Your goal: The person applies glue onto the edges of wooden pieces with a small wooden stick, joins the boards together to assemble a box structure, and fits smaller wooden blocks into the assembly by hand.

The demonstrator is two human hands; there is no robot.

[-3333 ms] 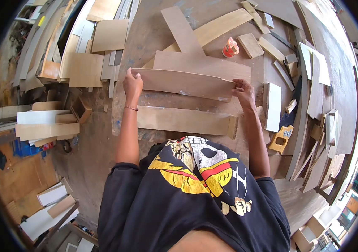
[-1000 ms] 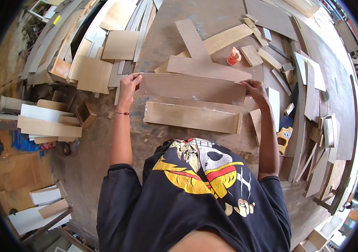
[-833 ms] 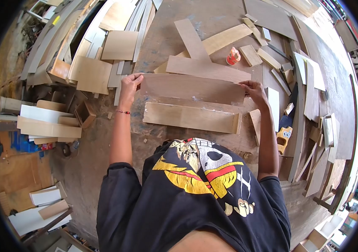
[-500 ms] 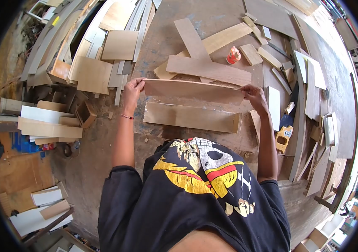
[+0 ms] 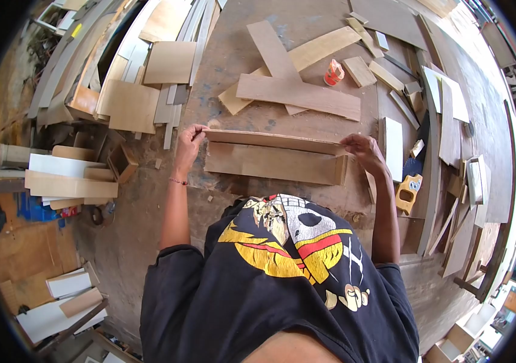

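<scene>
A long thin board (image 5: 270,140) is held by its two ends, tilted so that its long edge shows. My left hand (image 5: 192,140) pinches its left end, and my right hand (image 5: 362,151) grips the right end. Just below it, nearer my body, a wooden piece (image 5: 270,163) with an upright end block at its right lies on the worktable (image 5: 221,60). The held board overlaps the far side of that piece; whether they touch I cannot tell. Beyond the held board, a flat board (image 5: 300,95) rests across other crossed boards (image 5: 327,48).
A red cup (image 5: 333,74) stands near a small wood block (image 5: 359,71). At the right are a white board (image 5: 392,148), a yellow-handled saw (image 5: 408,192) and many offcuts. Stacked panels (image 5: 131,106) fill the left side, above a pile of boards (image 5: 70,183).
The held board has come down toward my body and turned from showing its broad face to showing its edge. Both hands moved with it, and more of the crossed boards behind shows.
</scene>
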